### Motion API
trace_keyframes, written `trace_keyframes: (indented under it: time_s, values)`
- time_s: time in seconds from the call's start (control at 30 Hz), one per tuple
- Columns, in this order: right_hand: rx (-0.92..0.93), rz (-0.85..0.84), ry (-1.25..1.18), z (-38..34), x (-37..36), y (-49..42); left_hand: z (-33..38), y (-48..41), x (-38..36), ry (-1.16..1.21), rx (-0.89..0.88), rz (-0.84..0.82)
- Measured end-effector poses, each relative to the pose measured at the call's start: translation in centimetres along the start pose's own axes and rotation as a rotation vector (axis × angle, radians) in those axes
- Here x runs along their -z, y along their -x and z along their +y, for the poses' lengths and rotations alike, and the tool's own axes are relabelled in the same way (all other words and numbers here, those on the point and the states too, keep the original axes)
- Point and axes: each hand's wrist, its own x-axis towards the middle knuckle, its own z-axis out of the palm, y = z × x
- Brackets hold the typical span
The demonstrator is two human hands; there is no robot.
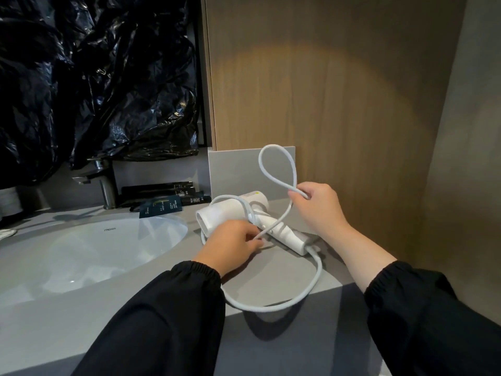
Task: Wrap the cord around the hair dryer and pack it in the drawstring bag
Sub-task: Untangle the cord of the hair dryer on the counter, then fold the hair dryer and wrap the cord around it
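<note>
Black elastic-cuffed sleeves [168,316] reach forward from the bottom edge, and we start with the left one. Our left hand [230,244] lies palm down over the grey counter [81,321], with its fingers curled and pinching the white cord [311,289] just in front of the white plastic hair dryer [225,215]. The dryer lies on its side on the counter just beyond the left knuckles. Its barrel points left toward the white oval sink basin [81,253], and its handle runs right toward our right wrist. One turn of cord crosses the barrel. From the handle's end the cord sweeps in a slack arc back toward us, between our forearms. Our right hand [317,210] hovers above the handle, thumb and fingers closed on the cord, holding a tall loop that stands up beyond its knuckles.
</note>
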Motion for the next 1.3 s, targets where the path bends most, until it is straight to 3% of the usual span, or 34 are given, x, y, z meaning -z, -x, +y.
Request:
trace_keyframes:
  time_s: [0.13,0.37,0.43,0.57,0.77,1.0,1.17,1.23,1.3]
  values:
    - [-0.030,0.116,-0.015,-1.9,2.9,0.3,-0.1,0.0,-0.1,0.025,0.002,0.132]
    - [-0.041,0.261,0.337,-2.3,8.4,2.6,-0.2,0.4,0.0,0.119,0.080,0.300]
    - [-0.123,0.185,0.543,-2.3,10.2,3.6,-0.4,0.5,0.1,0.142,0.109,0.309]
    - [-0.377,-0.143,0.875,-2.6,12.4,5.7,-0.4,0.9,0.0,0.144,0.123,0.257]
    - [-0.375,-0.323,0.774,-3.2,11.3,7.3,0.0,1.3,0.3,0.173,0.127,0.296]
    - [-0.036,-0.386,0.585,-4.8,5.3,7.7,0.2,1.8,0.5,0.213,0.122,0.266]
    - [-0.022,-0.477,0.417,-5.4,0.3,7.3,-0.1,1.7,0.6,0.222,0.092,0.261]
    - [-0.018,-0.452,0.314,-5.6,-0.7,7.2,0.0,1.8,0.7,0.227,0.094,0.229]
    - [-0.038,-0.315,0.220,-5.4,-0.6,6.9,0.3,1.9,0.9,0.358,0.114,0.222]
